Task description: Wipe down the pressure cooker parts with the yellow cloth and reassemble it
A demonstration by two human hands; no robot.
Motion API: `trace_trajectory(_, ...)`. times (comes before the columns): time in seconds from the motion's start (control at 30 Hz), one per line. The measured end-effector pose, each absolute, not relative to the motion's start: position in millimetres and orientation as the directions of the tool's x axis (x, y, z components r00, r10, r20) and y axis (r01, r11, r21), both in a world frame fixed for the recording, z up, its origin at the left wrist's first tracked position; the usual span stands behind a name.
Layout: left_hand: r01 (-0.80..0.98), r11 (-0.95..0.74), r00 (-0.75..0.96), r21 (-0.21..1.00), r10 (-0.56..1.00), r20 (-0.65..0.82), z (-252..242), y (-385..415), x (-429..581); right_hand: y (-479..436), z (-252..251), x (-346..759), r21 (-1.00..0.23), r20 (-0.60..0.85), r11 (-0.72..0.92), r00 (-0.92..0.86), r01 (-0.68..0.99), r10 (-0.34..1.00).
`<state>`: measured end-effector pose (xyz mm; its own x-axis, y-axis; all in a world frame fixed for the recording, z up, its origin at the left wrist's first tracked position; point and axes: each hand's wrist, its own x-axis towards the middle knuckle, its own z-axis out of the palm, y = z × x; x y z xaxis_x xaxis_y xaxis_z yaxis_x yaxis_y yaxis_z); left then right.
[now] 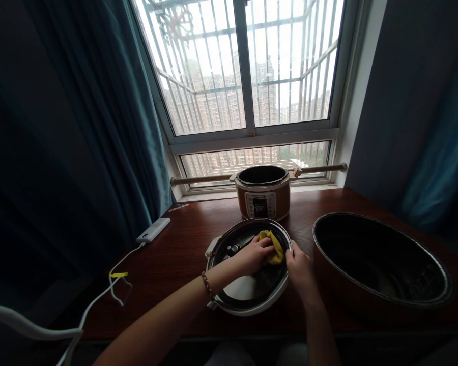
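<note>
A round pressure cooker lid (240, 290) lies with its dark inner side up near the front of the table. My left hand (257, 253) reaches across it and presses a yellow cloth (275, 250) against the inside, close to the right rim. The fingers are bent over the cloth. On the lid's right edge, my right hand (299, 264) grips the rim, the thumb on top and the other fingers mostly hidden. Just behind the lid stands the brown electric pressure cooker (242, 203), its top open and its control panel facing me.
A large black inner pot (366, 284) stands at the right. At the left, a white power bank (153, 230) has a white cable (95, 300) running to the front. The wooden table (198, 223) reaches the window, where a rod (206, 179) crosses behind the cooker.
</note>
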<state>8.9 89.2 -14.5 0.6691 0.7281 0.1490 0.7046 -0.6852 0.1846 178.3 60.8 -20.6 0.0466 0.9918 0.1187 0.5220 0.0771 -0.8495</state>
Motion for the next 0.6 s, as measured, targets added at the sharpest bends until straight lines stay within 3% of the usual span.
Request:
trace_trajectory(0.17,0.83,-0.554,0.548,0.058,0.831,0.095,-19,107,-2,62,-21,179,-0.84,0.099,0.057,0.049,0.539,0.994)
trace_trajectory(0.6,0.962,-0.247,0.259,-0.12,0.961,0.1,-18,92,-31,63,-21,176,-0.841,0.08,0.041,0.048,0.539,0.996)
